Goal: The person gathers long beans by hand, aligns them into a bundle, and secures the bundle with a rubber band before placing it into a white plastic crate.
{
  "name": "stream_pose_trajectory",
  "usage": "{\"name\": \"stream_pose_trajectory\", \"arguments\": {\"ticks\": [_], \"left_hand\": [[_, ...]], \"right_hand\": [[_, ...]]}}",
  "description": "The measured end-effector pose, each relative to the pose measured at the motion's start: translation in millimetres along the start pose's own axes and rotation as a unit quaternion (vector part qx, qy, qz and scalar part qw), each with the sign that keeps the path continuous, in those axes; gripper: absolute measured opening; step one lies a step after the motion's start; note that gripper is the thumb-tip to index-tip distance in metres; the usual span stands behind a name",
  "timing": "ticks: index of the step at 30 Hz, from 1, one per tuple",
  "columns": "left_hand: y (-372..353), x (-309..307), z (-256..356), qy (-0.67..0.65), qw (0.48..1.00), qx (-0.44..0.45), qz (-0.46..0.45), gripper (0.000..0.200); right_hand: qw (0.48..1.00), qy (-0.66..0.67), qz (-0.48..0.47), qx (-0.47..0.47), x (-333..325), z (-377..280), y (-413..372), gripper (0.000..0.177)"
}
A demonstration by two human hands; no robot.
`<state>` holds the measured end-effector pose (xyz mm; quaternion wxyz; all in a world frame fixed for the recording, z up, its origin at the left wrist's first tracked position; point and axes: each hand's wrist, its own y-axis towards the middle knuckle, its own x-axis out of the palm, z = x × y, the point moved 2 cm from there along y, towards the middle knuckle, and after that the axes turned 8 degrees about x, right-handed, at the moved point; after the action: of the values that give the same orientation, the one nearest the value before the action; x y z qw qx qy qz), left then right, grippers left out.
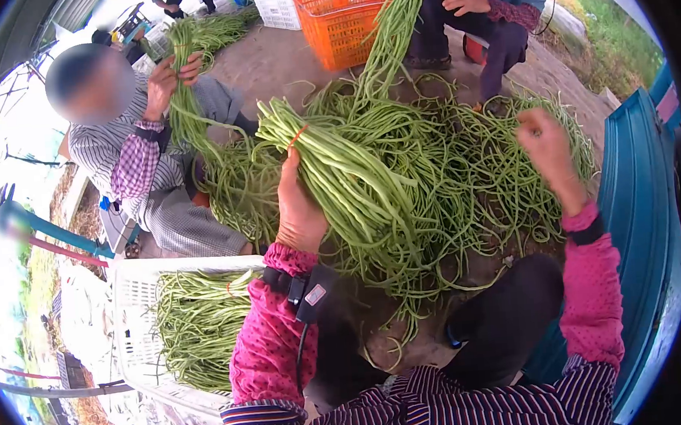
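My left hand (301, 207) is wrapped round a thick bundle of long green beans (346, 173), which has a red band (297, 136) near its upper left end. To the right, my right hand (544, 147) is raised over the bean pile, apart from the bundle, with its fingers curled; whether they pinch something small I cannot make out. Below and behind the bundle spreads a large heap of loose long beans (471, 164) on the ground. At the lower left a white crate (139, 321) holds more beans (202, 325), with a red band showing among them.
A co-worker (172, 169) at the left holds up a banded bean bundle (186, 113). Another person (500, 12) sits at the back right beside hanging beans. An orange crate (343, 27) and a white crate (282, 3) stand behind. A blue panel (631, 184) borders the right.
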<state>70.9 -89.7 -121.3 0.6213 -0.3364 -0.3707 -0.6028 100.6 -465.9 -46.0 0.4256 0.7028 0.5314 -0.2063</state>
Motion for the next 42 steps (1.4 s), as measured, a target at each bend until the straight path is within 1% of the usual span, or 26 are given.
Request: {"name": "stream_pose_trajectory", "arguments": {"ticks": [2, 4, 6, 8, 9, 12, 13, 16, 17, 19, 21, 24, 25, 28, 29, 31, 33, 36, 37, 40, 41, 42], "left_hand": [[-0.3, 6.6, -1.0, 0.014, 1.000, -0.005, 0.019, 0.042], [-0.6, 8.6, -1.7, 0.010, 1.000, -0.018, 0.019, 0.043], [-0.2, 11.1, -3.5, -0.002, 1.000, -0.021, 0.012, 0.043], [0.7, 10.6, -7.1, -0.006, 1.000, -0.011, 0.028, 0.044], [0.6, 10.2, -7.7, -0.004, 1.000, -0.007, 0.024, 0.044], [-0.4, 12.8, -8.3, -0.007, 1.000, -0.003, 0.024, 0.044], [-0.4, 14.1, -8.8, -0.011, 1.000, -0.001, 0.026, 0.044], [-0.5, 14.4, -10.7, -0.025, 0.999, -0.015, 0.012, 0.044], [-1.3, 14.3, -11.2, -0.032, 0.999, -0.027, 0.001, 0.044], [-1.7, 15.8, -11.0, -0.023, 0.999, -0.034, 0.009, 0.044], [-1.6, 17.8, -9.7, -0.008, 0.999, -0.035, 0.019, 0.043], [-1.9, 19.4, -9.0, 0.027, 0.999, -0.030, 0.027, 0.042], [-2.0, 18.0, -10.1, 0.043, 0.998, -0.030, 0.026, 0.042], [-2.3, 17.3, -12.8, 0.064, 0.997, -0.044, 0.019, 0.040], [-2.7, 18.1, -13.7, 0.063, 0.996, -0.053, 0.020, 0.038], [-6.0, 23.4, -13.5, 0.062, 0.996, -0.072, 0.003, 0.038], [-6.1, 23.4, -14.3, 0.066, 0.995, -0.070, 0.018, 0.040], [-3.0, 17.8, -14.8, 0.042, 0.994, -0.076, 0.065, 0.039], [-0.4, 15.2, -15.2, 0.030, 0.995, -0.064, 0.067, 0.039], [5.2, 1.7, -8.4, 0.019, 0.996, -0.029, 0.083, 0.040], [8.5, -2.2, -2.8, 0.027, 0.997, 0.010, 0.069, 0.039], [12.7, -8.0, 2.9, 0.013, 0.995, 0.004, 0.097, 0.038]], "right_hand": [[0.991, 0.107, -0.064, -0.053, 31.6, -45.7, -20.7, 0.016], [0.972, 0.173, -0.125, -0.095, 51.3, -87.1, -41.8, 0.009], [0.956, 0.192, -0.136, -0.177, 64.0, -115.6, -58.9, 0.010], [0.955, 0.188, -0.122, -0.195, 75.5, -131.7, -70.1, 0.013], [0.954, 0.202, -0.122, -0.185, 82.8, -133.9, -74.9, 0.014], [0.954, 0.157, -0.092, -0.237, 94.6, -136.3, -83.6, 0.016], [0.954, 0.142, -0.107, -0.242, 100.3, -134.6, -84.7, 0.019], [0.962, 0.066, -0.077, -0.255, 103.4, -137.9, -86.4, 0.014], [0.961, 0.060, -0.077, -0.260, 104.1, -136.2, -84.1, 0.014], [0.962, 0.144, -0.127, -0.192, 109.2, -127.6, -81.0, 0.015], [0.950, 0.235, -0.169, -0.118, 107.5, -127.4, -77.2, 0.014], [0.938, 0.279, -0.201, -0.042, 99.8, -126.0, -69.5, 0.013], [0.928, 0.296, -0.227, 0.017, 95.7, -127.4, -66.9, 0.014], [0.887, 0.329, -0.312, 0.087, 95.6, -121.0, -64.2, 0.017], [0.877, 0.328, -0.337, 0.097, 95.9, -122.1, -67.0, 0.020], [0.912, 0.275, -0.306, 0.016, 100.2, -120.9, -70.4, 0.021], [0.931, 0.235, -0.274, -0.056, 98.7, -125.3, -73.3, 0.019], [0.933, 0.224, -0.271, -0.079, 99.7, -128.6, -78.7, 0.020], [0.937, 0.215, -0.263, -0.084, 98.9, -129.3, -80.4, 0.019], [0.922, 0.207, -0.314, -0.089, 94.7, -127.5, -94.1, 0.018], [0.915, 0.231, -0.317, -0.098, 91.1, -128.2, -99.1, 0.016], [0.908, 0.233, -0.325, -0.125, 86.6, -128.6, -101.8, 0.016]]}}
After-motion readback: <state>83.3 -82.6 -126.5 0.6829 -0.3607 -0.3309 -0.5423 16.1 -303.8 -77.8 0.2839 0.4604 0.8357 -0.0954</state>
